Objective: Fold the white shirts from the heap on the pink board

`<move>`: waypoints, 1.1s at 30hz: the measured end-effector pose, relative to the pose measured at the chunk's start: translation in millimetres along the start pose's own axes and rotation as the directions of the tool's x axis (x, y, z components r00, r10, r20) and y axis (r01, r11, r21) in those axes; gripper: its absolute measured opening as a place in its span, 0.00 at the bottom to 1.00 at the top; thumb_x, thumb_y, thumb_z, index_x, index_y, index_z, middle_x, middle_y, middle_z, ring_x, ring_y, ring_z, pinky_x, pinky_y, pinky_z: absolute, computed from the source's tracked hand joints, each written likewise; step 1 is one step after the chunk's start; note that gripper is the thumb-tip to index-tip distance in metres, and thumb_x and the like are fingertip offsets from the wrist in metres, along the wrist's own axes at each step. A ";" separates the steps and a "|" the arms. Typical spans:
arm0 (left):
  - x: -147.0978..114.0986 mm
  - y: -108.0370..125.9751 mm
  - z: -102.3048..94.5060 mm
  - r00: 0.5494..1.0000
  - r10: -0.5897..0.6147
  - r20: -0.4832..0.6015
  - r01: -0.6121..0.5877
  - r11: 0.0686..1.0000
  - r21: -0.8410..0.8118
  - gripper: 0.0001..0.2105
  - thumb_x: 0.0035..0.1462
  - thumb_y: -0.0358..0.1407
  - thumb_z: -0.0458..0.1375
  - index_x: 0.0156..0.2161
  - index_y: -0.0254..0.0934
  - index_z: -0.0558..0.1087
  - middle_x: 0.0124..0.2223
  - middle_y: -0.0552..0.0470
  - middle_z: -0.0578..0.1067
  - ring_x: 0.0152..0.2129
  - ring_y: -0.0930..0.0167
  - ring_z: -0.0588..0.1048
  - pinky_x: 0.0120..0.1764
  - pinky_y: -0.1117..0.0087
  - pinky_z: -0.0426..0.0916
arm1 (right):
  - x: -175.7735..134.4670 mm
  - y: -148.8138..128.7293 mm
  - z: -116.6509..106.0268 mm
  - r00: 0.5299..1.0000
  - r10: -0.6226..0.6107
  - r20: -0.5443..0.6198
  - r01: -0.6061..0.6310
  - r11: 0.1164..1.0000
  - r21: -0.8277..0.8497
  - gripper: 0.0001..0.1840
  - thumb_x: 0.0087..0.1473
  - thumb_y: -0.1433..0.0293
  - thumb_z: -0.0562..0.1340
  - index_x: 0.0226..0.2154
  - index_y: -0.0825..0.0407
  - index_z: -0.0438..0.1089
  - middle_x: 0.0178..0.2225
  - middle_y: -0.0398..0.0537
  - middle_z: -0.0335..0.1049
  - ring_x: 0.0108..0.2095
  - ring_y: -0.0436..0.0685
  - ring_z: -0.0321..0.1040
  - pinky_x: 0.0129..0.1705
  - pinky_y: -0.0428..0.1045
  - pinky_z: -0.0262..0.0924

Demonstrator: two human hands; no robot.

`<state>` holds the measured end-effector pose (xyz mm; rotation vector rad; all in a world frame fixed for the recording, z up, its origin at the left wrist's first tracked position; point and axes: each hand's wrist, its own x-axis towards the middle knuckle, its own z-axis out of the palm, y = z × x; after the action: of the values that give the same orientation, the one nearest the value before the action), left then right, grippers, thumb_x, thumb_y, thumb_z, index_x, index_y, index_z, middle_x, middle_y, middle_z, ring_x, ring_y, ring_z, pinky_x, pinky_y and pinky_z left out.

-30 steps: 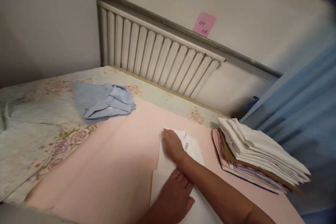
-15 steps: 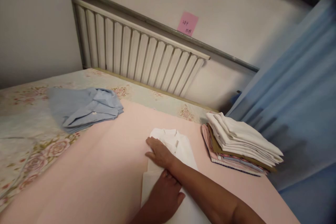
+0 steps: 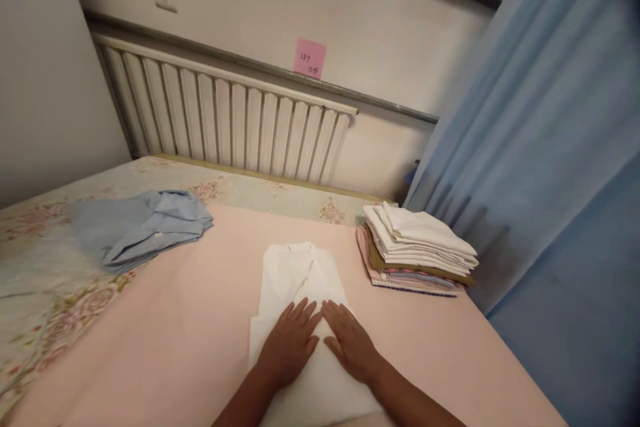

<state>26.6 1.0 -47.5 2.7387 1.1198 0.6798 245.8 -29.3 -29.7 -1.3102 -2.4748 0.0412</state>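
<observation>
A white shirt [image 3: 287, 273] lies partly folded on the pink cloth, its collar pointing away from me. My left hand [image 3: 293, 340] rests flat on the shirt, fingers stretched out. Beside it my right hand [image 3: 351, 340] also lies flat on the white fabric, fingertips angled towards those of the left. The two hands nearly meet below the collar and cover the middle of the shirt front. Neither hand grips anything.
The pink cloth [image 3: 200, 320] covers a floral sheet [image 3: 85, 307]. A crumpled blue shirt [image 3: 150, 227] lies at left. A stack of folded clothes [image 3: 417, 240] sits at right, near a blue curtain [image 3: 500, 147]. Behind stands a radiator [image 3: 220, 117].
My right hand has drawn back from the shirt's left edge to its right side. My left hand has moved forward from under the right forearm and opened flat. The view has turned.
</observation>
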 end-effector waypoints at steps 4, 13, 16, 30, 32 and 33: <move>-9.5 1.1 -5.3 0.999 -0.039 0.011 0.038 0.998 0.053 0.26 0.63 0.39 0.46 0.65 0.49 0.50 0.67 0.54 0.56 0.64 0.66 0.53 0.62 0.54 0.52 | -0.9 2.0 -0.4 0.999 0.034 0.012 -0.034 0.999 0.008 0.31 0.61 0.66 0.54 0.65 0.47 0.48 0.64 0.49 0.51 0.65 0.59 0.47 0.64 0.62 0.48; -49.1 20.7 -19.8 0.985 -0.152 0.083 0.137 0.976 0.168 0.26 0.65 0.42 0.44 0.66 0.46 0.46 0.68 0.51 0.53 0.64 0.65 0.51 0.62 0.54 0.52 | -22.7 -1.6 -9.7 0.995 0.092 0.027 -0.094 0.993 0.067 0.30 0.61 0.67 0.54 0.64 0.50 0.51 0.64 0.51 0.51 0.65 0.59 0.45 0.65 0.62 0.45; -62.9 29.3 -20.1 0.985 -0.153 0.082 0.135 0.971 0.195 0.26 0.65 0.42 0.43 0.67 0.46 0.44 0.68 0.52 0.52 0.64 0.65 0.51 0.62 0.55 0.53 | -36.6 -2.6 -13.5 0.994 0.091 0.052 -0.095 0.992 0.086 0.31 0.60 0.66 0.55 0.64 0.49 0.50 0.65 0.51 0.49 0.65 0.59 0.44 0.66 0.62 0.43; -120.4 53.4 -38.1 0.998 -0.018 0.058 0.003 0.968 0.251 0.37 0.57 0.37 0.56 0.67 0.44 0.43 0.68 0.51 0.51 0.64 0.62 0.52 0.62 0.55 0.55 | -114.2 -5.5 -15.3 0.999 -0.038 -0.012 0.040 0.990 0.138 0.39 0.55 0.56 0.61 0.64 0.50 0.50 0.66 0.52 0.46 0.66 0.62 0.43 0.66 0.61 0.43; -125.6 51.5 -38.1 0.999 -0.004 0.049 -0.009 0.963 0.268 0.36 0.56 0.28 0.52 0.67 0.44 0.44 0.68 0.53 0.52 0.64 0.65 0.53 0.62 0.57 0.55 | -119.1 -4.0 -12.1 0.998 -0.036 -0.044 0.042 0.990 0.136 0.35 0.55 0.60 0.60 0.63 0.50 0.53 0.65 0.52 0.49 0.65 0.62 0.45 0.65 0.61 0.45; -127.8 49.8 -38.1 0.999 0.005 0.041 -0.016 0.961 0.276 0.37 0.54 0.24 0.50 0.67 0.45 0.44 0.68 0.54 0.53 0.64 0.66 0.53 0.62 0.58 0.56 | -120.5 -2.6 -10.3 0.997 -0.044 -0.058 0.052 0.990 0.133 0.33 0.56 0.62 0.59 0.62 0.51 0.54 0.65 0.53 0.50 0.65 0.61 0.46 0.65 0.61 0.46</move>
<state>-38.6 -125.4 -47.0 2.9731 1.2809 0.5001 309.3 -129.5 -53.5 -1.1805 -2.4113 0.1554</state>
